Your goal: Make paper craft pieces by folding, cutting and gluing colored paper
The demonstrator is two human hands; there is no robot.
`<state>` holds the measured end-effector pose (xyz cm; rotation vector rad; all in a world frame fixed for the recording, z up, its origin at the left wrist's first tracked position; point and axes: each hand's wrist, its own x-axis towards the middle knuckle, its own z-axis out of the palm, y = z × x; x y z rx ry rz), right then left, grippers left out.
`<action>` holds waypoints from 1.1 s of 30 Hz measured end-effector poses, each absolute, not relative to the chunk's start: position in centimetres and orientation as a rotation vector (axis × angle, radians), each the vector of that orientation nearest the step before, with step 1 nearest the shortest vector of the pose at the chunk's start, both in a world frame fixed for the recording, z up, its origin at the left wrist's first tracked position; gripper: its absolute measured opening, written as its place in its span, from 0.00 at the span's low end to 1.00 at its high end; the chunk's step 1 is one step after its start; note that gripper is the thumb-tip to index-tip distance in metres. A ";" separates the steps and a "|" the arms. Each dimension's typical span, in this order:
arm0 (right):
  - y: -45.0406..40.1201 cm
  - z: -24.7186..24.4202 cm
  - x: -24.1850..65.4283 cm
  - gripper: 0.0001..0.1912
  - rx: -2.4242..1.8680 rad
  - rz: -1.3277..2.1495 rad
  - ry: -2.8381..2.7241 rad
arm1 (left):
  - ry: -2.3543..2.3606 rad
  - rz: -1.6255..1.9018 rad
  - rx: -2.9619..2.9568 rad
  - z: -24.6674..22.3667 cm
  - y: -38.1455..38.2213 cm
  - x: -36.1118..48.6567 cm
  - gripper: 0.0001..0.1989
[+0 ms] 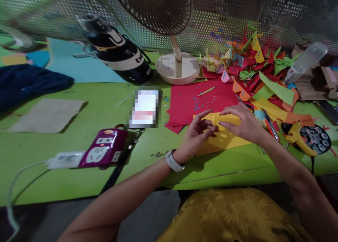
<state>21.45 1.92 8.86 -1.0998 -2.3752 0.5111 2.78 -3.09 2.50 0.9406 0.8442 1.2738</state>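
My left hand (198, 134), with a pale watch (175, 161) on the wrist, is over a yellow sheet of paper (233, 141). Its fingers are curled at the edge of a small folded piece of yellow paper (216, 119). On the other side, my right hand (243, 122) curves its thumb and index finger around the same small piece. The exact finger contact is hard to make out against the yellow sheet. Under the yellow sheet lies red paper (182, 104), sprinkled with tiny blue bits and one thin green strip (206, 91).
Colourful paper scraps (253, 66) heap at the back right beside a clear bottle (307, 61). A cutter knife (270, 124) and a black palette-like item (314, 140) lie right. A fan (178, 68), dark flask (124, 55), phone (145, 108) and purple power socket (104, 148) stand left.
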 end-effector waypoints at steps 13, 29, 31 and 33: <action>1.1 8.7 22.1 0.09 -0.893 0.322 -2.180 | 0.890 1.322 0.921 2.6 -3.3 2.9 0.23; 1.3 6.9 21.7 0.22 -1.137 0.728 -2.205 | 0.964 1.324 0.918 2.1 -3.5 2.8 0.20; 1.1 6.8 21.6 0.22 -1.149 0.736 -2.200 | 0.971 1.324 0.887 2.1 -3.5 2.9 0.20; 1.0 6.7 21.5 0.22 -1.165 0.748 -2.189 | 0.971 1.330 0.886 2.0 -3.4 3.0 0.21</action>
